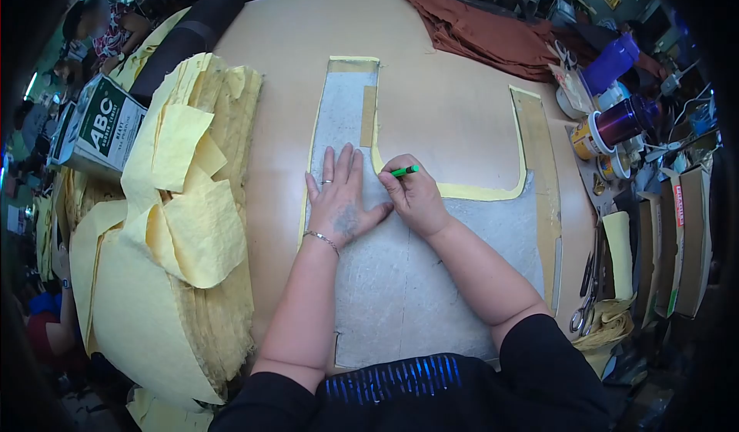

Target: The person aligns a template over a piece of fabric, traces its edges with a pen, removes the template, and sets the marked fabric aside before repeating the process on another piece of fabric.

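My left hand (339,201) lies flat with its fingers spread on a grey U-shaped pattern piece (385,286), on the piece's left arm. Just right of it, my right hand (416,197) grips a green pen (405,171) near the inner corner of the U. The pen's tip is hidden by the fingers. Pale yellow material (481,193) shows as a narrow border along the pattern's edges. Brown strips (369,116) are fixed on parts of the pattern, which lies on the wooden table (300,28).
A tall stack of yellow sheets (208,278) stands at the left beside an ABC box (100,124). Brown cloth (477,31) lies at the back. Scissors (583,316), containers (589,135) and cardboard (685,239) are at the right. A person (115,31) is at the far left.
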### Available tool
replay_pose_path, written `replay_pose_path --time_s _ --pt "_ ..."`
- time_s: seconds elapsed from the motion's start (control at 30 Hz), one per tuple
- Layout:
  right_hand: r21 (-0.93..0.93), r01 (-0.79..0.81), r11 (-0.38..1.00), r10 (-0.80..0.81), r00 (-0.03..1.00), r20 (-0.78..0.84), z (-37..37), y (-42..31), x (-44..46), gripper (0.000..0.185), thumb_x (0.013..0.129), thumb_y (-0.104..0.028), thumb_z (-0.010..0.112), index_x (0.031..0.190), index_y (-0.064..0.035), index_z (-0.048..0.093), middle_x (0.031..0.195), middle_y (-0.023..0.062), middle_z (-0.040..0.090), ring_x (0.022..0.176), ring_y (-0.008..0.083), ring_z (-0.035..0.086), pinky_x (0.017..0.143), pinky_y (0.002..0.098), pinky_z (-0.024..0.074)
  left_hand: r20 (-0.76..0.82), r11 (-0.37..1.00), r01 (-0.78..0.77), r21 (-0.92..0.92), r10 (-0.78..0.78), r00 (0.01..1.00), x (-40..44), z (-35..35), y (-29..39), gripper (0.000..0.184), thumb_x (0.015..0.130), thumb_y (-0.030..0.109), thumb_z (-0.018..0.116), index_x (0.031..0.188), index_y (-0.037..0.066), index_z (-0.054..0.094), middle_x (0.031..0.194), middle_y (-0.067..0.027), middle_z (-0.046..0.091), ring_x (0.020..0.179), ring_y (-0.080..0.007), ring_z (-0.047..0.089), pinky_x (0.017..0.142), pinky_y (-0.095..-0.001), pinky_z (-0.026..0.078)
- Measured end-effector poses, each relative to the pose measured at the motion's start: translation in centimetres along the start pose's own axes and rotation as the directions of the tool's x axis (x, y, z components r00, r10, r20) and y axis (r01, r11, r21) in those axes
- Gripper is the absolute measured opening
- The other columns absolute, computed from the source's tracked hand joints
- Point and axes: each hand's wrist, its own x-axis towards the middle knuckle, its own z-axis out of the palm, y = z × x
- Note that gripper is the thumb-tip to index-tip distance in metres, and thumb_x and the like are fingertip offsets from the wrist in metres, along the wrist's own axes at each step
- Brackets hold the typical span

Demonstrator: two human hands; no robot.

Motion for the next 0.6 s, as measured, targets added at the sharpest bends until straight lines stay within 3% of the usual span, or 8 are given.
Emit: replay_pose_path --time_s 0.1,0.23,0.33,0.47,0.57,0.6 --pt "-0.034 -0.053 0.998 0.053 0.999 -0.002 -0.1 -0.2 0.6 0.013 0.078 -0.011 0.055 0.078 -0.0003 0.048 0.074 0.0133 0.05 0.068 0.0292 0.051 0.06 0.0347 0.0411 0.044 1.0 0.021 0.022 -0.022 0.999 0.0 -0.3 0.3 0.097 0.055 0.053 0.063 0.128 0.003 0.023 0.136 -0.0087 0.017 0.127 -0.0264 0.008 0.096 -0.0571 0.01" --pt "-0.11 -0.015 0.994 0.01 0.999 -0.052 1.1 1.2 3.3 0.013 0.079 -0.012 0.053 0.082 0.0003 0.05 0.076 0.0151 0.052 0.069 0.0327 0.052 0.059 0.0362 0.0417 0.034 1.0 0.022 -0.004 -0.021 0.999 0.1 -0.3 0.1 0.098 0.053 0.054 0.064 0.128 0.004 0.024 0.136 -0.0088 0.018 0.127 -0.0268 0.008 0.096 -0.0573 0.01" --pt "-0.083 -0.092 0.992 0.085 0.993 -0.082 2.4 2.0 5.7 0.013 0.079 -0.012 0.052 0.083 -0.0002 0.051 0.076 0.0149 0.052 0.07 0.0333 0.052 0.06 0.0364 0.0419 0.031 1.0 0.013 -0.008 -0.013 0.999 -0.1 -0.2 0.0 0.099 0.052 0.054 0.064 0.128 0.005 0.024 0.136 -0.0083 0.018 0.127 -0.0265 0.007 0.095 -0.0578 0.01" --pt "-0.096 -0.031 0.995 0.033 0.999 0.02 3.2 -0.3 3.6 0.013 0.078 -0.012 0.053 0.083 0.0 0.051 0.075 0.0153 0.052 0.068 0.0329 0.051 0.059 0.0364 0.0421 0.036 0.999 0.019 -0.048 -0.017 0.999 -0.1 -0.2 -0.1 0.097 0.053 0.053 0.063 0.128 0.004 0.026 0.136 -0.0086 0.019 0.127 -0.0267 0.008 0.095 -0.0576 0.01" --pt "-0.103 -0.019 0.995 0.004 0.988 -0.152 1.9 2.1 2.1 0.016 0.08 -0.015 0.053 0.085 -0.0001 0.052 0.073 0.0118 0.053 0.064 0.0241 0.053 0.057 0.0302 0.0425 0.008 0.999 0.012 -0.044 -0.011 1.0 -0.1 0.1 -0.2 0.097 0.053 0.052 0.063 0.128 0.003 0.025 0.136 -0.0091 0.019 0.127 -0.0273 0.008 0.096 -0.0569 0.01" --pt "0.237 -0.241 0.941 0.292 0.933 -0.209 1.4 1.0 2.1 0.019 0.083 -0.019 0.051 0.086 0.0003 0.053 0.072 0.0063 0.052 0.064 0.0126 0.051 0.056 0.0229 0.0411 0.006 0.999 0.007 -0.041 -0.007 1.0 -0.1 0.1 -0.2 0.097 0.054 0.052 0.064 0.128 0.003 0.025 0.135 -0.0096 0.02 0.127 -0.0277 0.009 0.096 -0.0563 0.01"
